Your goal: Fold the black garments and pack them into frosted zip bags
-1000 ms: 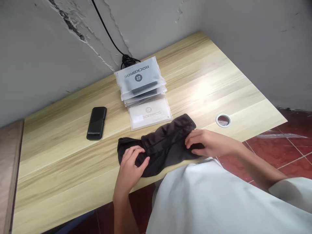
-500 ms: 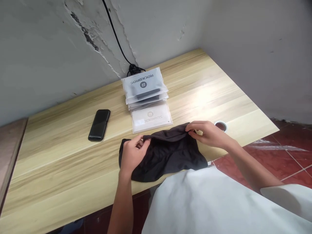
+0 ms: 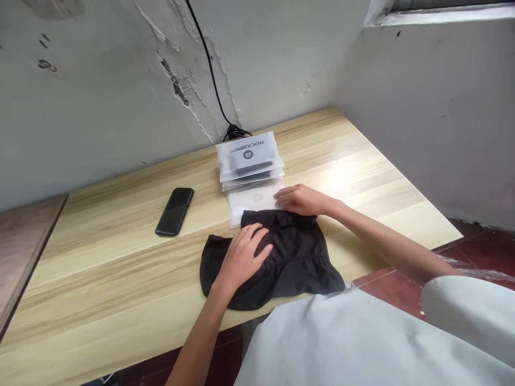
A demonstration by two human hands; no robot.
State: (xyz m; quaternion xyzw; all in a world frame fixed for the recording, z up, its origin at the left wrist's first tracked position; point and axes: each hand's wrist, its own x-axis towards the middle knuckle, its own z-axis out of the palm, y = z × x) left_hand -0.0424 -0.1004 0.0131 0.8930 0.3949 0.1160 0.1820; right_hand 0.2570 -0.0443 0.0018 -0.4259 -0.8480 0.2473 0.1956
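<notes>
A black cloth [image 3: 298, 257] lies spread on the wooden table [image 3: 100, 257] near its front edge. My left hand [image 3: 243, 254] rests flat on the cloth's left half, fingers stretched out. My right hand [image 3: 300, 199] lies palm down at the cloth's far edge, its fingers reaching onto a flat frosted plastic pouch [image 3: 249, 206] partly covered by the cloth. Behind it sits a stack of frosted ROCKBROS pouches [image 3: 249, 158].
A black phone [image 3: 175, 210] lies face up to the left of the pouches. A black cable [image 3: 213, 80] runs down the cracked wall to the table's back edge. A wall closes the right side; red floor tiles [image 3: 475, 241] show past the table's corner.
Both hands let go of the cloth's lifted edge; the cloth now lies flat. The left hand pressed down on it and the right hand moved forward to the pouch. The camera tilted up.
</notes>
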